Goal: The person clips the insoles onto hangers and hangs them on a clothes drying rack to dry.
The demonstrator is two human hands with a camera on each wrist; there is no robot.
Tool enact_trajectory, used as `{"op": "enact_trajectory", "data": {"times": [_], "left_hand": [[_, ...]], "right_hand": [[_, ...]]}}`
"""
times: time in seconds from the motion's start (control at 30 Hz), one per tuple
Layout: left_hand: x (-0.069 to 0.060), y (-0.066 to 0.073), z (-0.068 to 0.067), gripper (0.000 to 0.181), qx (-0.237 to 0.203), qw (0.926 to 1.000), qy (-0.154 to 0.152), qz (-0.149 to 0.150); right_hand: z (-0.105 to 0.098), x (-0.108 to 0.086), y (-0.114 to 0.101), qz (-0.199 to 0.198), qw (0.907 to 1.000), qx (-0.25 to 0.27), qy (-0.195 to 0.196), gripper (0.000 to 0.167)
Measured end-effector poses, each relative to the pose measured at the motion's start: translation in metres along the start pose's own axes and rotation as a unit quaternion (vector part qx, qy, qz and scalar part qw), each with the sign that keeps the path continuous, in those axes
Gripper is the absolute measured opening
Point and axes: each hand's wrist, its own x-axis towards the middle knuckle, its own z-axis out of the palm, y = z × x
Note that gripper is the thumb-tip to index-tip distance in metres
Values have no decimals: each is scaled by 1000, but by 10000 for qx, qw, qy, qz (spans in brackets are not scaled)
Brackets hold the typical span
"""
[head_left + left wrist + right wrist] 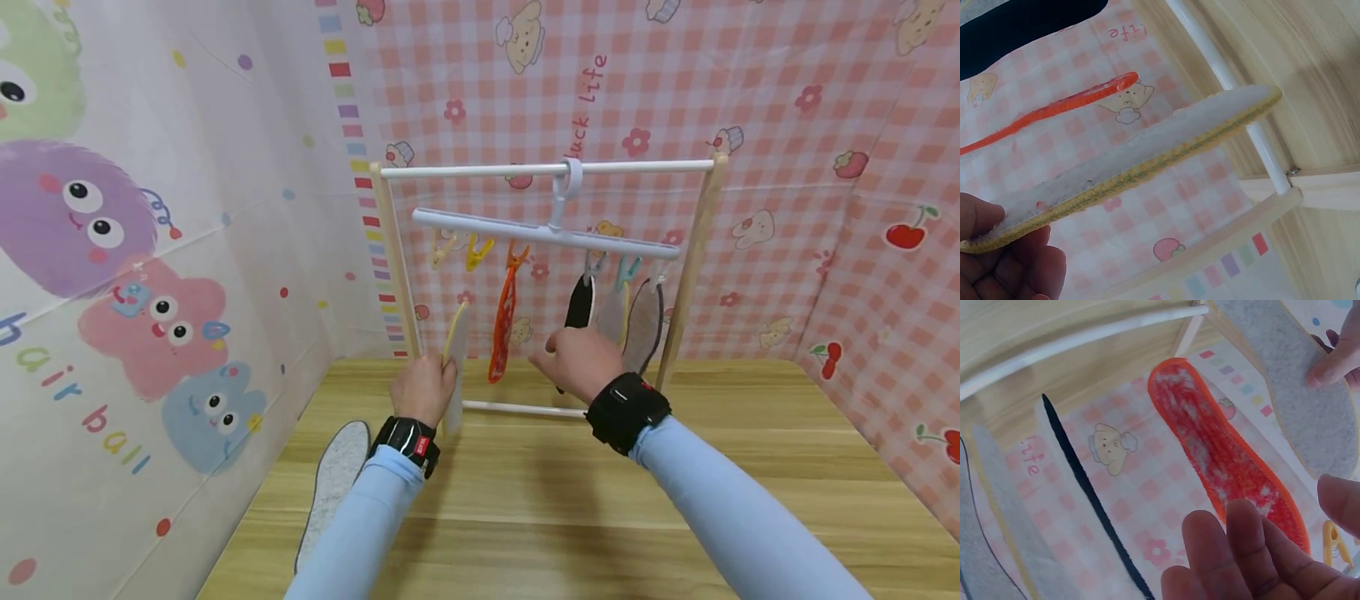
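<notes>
My left hand (423,387) pinches a pale grey insole with yellow edging (458,337) between thumb and fingers, below the left end of a white clip hanger (487,225). In the left wrist view this insole (1135,153) points away from the fingertips. My right hand (585,360) is raised in front of the hanging black-edged insole (579,304), which it partly covers. Its fingers (1244,534) are spread and relaxed in the right wrist view, holding nothing. An orange-red insole (502,325) hangs from an orange clip (516,255) between the hands. Left of it dangle a yellow clip (477,252) and a beige clip (441,248).
The hanger hooks over the white top bar (480,171) of a wooden rack (693,242). Two more grey insoles, one yellow-edged (611,315) and one dark-edged (643,321), hang at its right. Another grey insole (335,475) lies on the wooden table (525,517), left of my left forearm.
</notes>
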Motion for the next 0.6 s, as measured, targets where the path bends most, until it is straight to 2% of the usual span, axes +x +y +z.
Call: {"op": "enact_trajectory", "data": {"times": [0.1,0.27,0.47,0.6], "left_hand": [[3,0,0,39,-8,10000,63,12],[7,0,-1,36,30,10000,79,19],[11,1,2,30,203,9997,154,51],[13,-1,3,29,290,9994,181,80]], "right_hand": [[-3,5,-5,1,9999,-19,107,40],[-9,14,-14,-30,9998,10,218,33],[-15,27,-25,-49,9985,-64,542,46],[-19,35,-34,38,9979,28,650,45]]}}
